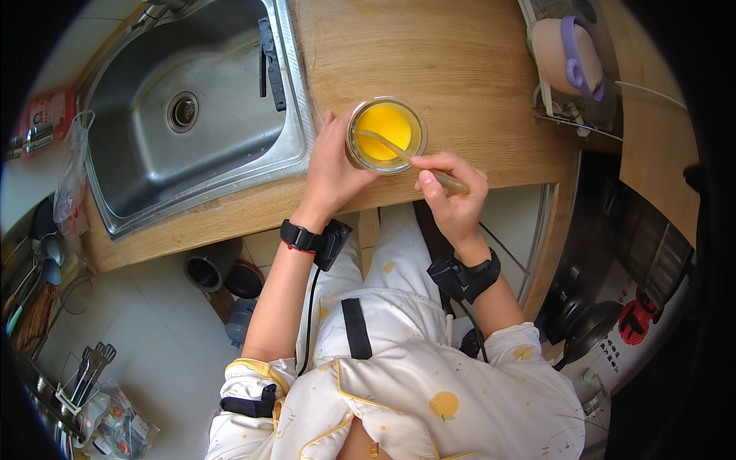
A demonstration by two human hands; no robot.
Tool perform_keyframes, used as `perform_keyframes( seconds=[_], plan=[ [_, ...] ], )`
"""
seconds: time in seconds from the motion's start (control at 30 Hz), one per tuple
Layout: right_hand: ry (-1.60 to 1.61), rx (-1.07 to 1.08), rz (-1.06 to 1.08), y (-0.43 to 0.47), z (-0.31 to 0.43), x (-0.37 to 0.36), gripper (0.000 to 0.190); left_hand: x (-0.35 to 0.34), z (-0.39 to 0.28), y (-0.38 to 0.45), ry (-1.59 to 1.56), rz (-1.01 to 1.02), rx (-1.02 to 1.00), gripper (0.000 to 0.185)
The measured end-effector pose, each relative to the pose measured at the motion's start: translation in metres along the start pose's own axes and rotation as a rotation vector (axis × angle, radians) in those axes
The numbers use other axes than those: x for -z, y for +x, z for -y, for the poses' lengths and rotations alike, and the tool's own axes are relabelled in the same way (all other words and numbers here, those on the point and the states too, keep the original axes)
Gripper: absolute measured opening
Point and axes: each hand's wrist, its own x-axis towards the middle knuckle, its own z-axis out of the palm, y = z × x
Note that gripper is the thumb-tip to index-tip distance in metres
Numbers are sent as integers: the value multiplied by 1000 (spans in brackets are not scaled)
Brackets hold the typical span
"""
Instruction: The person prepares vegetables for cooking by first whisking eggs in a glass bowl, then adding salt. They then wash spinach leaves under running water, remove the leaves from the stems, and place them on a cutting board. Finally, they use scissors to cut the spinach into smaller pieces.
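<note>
A round glass bowl [420, 127] with yellow liquid [391, 123] in it, which looks like beaten egg, stands on the wooden countertop close to its front edge. My left hand [336, 167] is wrapped around the bowl's left side. Between the thumb and fingers of my right hand [454, 192] is the handle of a slim tan utensil [391, 146], perhaps a wooden spoon. The utensil slants over the bowl's rim, and its far end lies in the yellow liquid, so that tip's shape cannot be made out.
To the left is a stainless steel sink [224, 144] with a black slotted object [272, 63] inside. A rack at the upper right holds a pink container with a purple handle [566, 57]. A black pan [598, 330] is at the lower right. Cooking utensils [92, 368] stand at the lower left.
</note>
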Motion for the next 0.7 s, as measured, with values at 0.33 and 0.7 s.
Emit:
perform_keyframes(
  seconds=[0.33,0.7],
  plan=[
    [82,-176,48,-6,1,6,14,0,1,0,16,11,7,72],
    [-18,-51,124,-1,4,23,14,0,-3,1,62,5,-1,74]
  ],
)
